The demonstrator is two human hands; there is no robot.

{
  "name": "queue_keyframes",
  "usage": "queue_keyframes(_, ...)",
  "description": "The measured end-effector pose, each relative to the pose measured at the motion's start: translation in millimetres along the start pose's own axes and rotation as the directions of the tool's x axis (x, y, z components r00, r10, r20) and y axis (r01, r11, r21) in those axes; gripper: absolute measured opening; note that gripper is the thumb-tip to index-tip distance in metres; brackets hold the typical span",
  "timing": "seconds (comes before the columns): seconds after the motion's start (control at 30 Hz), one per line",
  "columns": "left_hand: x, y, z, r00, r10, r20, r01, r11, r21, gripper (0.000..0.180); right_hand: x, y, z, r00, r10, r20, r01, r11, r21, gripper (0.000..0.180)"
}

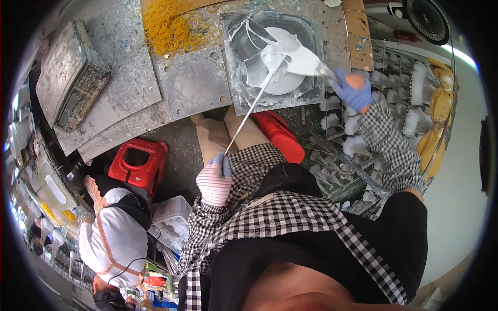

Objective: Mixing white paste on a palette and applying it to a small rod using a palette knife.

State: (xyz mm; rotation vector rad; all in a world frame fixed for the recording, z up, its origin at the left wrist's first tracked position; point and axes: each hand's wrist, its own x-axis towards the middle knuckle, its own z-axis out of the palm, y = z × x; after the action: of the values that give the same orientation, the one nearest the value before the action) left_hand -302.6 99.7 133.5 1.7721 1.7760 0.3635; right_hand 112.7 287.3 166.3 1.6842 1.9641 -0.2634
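My left hand (pixel 215 182), in a striped glove with blue fingers, is closed around the near end of a thin white stick (pixel 251 108). The stick slants up and away, and its far end meets the white paste (pixel 284 84) on a smeared grey slab (pixel 314 99). My right hand (pixel 355 89), gloved in blue, grips a spatula (pixel 307 61) at the slab's right edge. White paste coats the spatula's broad blade, which lies over the paste mound beside the stick's far end. Paste hides the exact shape of that end.
Yellow rubber bands (pixel 167 28) lie heaped left of the slab. A worn, crusted block (pixel 78 78) sits further left. Red stools (pixel 136 173) stand below the table. Racks of white fan-shaped pieces (pixel 358 145) and a black fan (pixel 426 22) are at right; another person (pixel 122 241) sits lower left.
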Motion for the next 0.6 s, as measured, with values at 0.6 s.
queue_keyframes(0.6,2.6,-6.3,29.4,0.994,-0.106,-0.041,0.092,0.963,-0.254,0.015,-86.1,-50.3,108.1,0.978,0.206,-0.031,-0.189,0.941,0.282,0.038)
